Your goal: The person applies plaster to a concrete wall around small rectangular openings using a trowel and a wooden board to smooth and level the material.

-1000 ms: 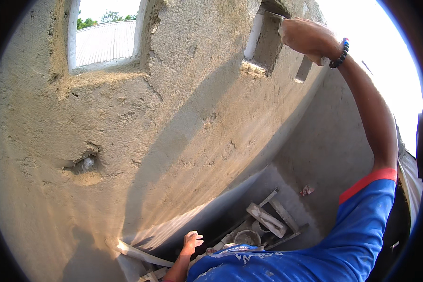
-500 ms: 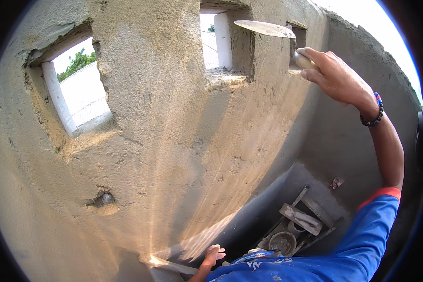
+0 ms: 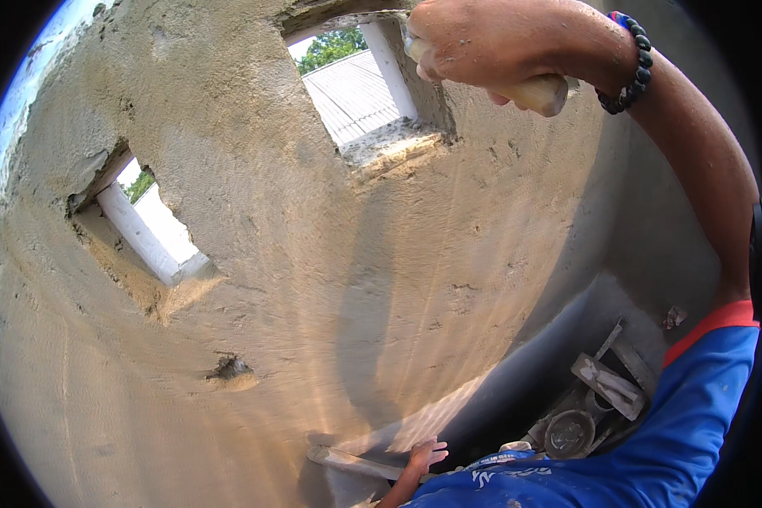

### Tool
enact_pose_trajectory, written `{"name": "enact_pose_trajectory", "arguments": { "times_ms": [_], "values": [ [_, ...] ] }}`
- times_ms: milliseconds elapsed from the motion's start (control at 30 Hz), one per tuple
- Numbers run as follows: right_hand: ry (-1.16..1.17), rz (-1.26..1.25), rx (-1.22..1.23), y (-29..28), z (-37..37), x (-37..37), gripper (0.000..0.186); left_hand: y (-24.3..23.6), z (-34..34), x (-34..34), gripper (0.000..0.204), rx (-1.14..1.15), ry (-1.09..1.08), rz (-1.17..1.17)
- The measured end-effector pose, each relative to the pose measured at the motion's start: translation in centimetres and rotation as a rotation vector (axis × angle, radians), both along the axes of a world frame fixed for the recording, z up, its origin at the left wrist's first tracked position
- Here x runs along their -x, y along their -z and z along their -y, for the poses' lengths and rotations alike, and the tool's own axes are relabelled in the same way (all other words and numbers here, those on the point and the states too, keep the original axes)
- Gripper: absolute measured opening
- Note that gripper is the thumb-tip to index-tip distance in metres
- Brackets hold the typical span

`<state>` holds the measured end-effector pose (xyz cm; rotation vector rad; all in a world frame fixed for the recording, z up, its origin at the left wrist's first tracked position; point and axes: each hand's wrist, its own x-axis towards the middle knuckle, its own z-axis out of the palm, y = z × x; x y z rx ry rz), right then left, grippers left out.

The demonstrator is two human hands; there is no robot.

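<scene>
My right hand (image 3: 483,42) is closed round the pale handle of a trowel (image 3: 543,95), raised at the upper right. The trowel's blade shows only as a thin edge by the top of the middle window opening (image 3: 398,148), partly hidden behind the hand. Rough grey-brown plaster covers the wall (image 3: 271,203) in front of me. Low down, my left hand (image 3: 428,455) has its fingers apart and holds nothing. Close beside it lies a pale wooden pole (image 3: 356,461); whether the hand touches it I cannot tell.
A smaller window opening with a white post (image 3: 135,229) is at the left, above a ragged hole (image 3: 231,367) in the wall. Below at the right are a mortar-caked float (image 3: 608,385), a round bucket (image 3: 570,434) and some planks. A side wall (image 3: 665,169) closes the right.
My right hand and the trowel have moved up and left to the middle opening, and the blade has turned edge-on. The view has shifted. My left hand stays low, fingers apart.
</scene>
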<state>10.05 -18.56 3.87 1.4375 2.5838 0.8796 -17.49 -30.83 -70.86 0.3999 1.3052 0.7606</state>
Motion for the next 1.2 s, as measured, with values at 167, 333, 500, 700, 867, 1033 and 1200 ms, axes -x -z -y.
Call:
{"name": "enact_pose_trajectory", "arguments": {
  "times_ms": [167, 333, 500, 700, 867, 1033, 1200],
  "values": [
    [-0.273, 0.408, -0.200, -1.7, -2.8, -0.6, 0.020, -0.2, 0.9, -0.7, 0.034, 0.054, 0.029, -0.098],
    [-0.431, 0.234, -0.211, -2.1, -7.1, 0.0, 0.020, -0.9, 2.3, -0.1, 0.036, 0.050, -0.018, -0.130],
    [-0.483, 0.116, -0.203, -2.2, -8.6, -0.1, 0.019, -1.5, 2.8, -0.3, 0.037, 0.077, -0.081, -0.104],
    [-0.520, 0.061, -0.199, -1.8, -9.2, -0.3, 0.017, -0.7, 3.1, 0.0, 0.035, 0.079, -0.160, -0.126],
    [-0.536, 0.050, -0.204, -1.2, -9.1, -0.5, 0.016, -1.1, 1.9, -0.7, 0.035, 0.101, -0.135, -0.143],
    [-0.558, 0.041, -0.220, -0.7, -9.2, -0.3, 0.014, -1.6, -0.5, -2.1, 0.038, 0.120, -0.034, -0.204],
    [-0.618, -0.039, -0.268, -1.0, -9.6, 0.4, 0.013, -1.6, -2.5, -1.4, 0.041, -0.007, 0.002, -0.168]
  ]
}}
